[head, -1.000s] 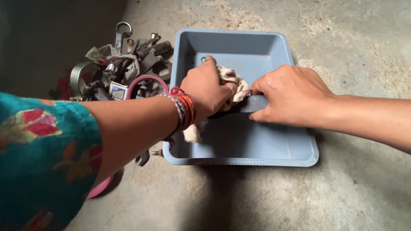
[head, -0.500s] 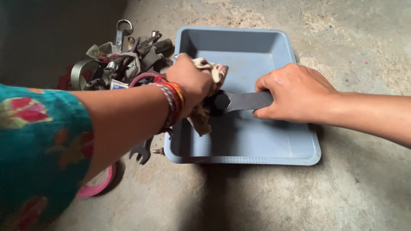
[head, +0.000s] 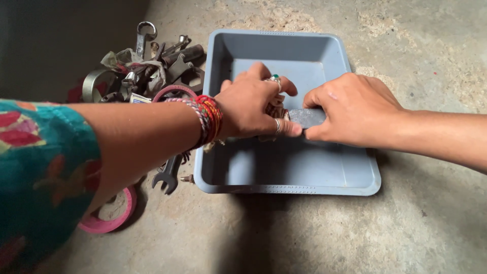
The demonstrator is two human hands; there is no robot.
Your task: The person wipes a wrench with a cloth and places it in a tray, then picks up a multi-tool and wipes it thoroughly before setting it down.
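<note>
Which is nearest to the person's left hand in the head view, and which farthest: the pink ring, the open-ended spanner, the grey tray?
1. Grey tray: directly under the left hand.
2. Open-ended spanner: on the floor, below the wrist.
3. Pink ring: farthest, bottom left.

I count one grey plastic tray [head: 324, 177] on the concrete floor. My two hands are over it: my left hand [head: 253, 109] and my right hand [head: 355, 109]. Between them I hold one flat grey metal piece [head: 307, 117] and one cloth [head: 276, 109], mostly hidden. On my left hand: two rings [head: 276, 80]. One cluster of bangles [head: 208, 117] on that wrist. One pink ring-shaped roll [head: 109, 215]. One open-ended spanner [head: 167, 177] lies apart; the heap of tools [head: 147, 66] beyond is too tangled for me to count.
</note>
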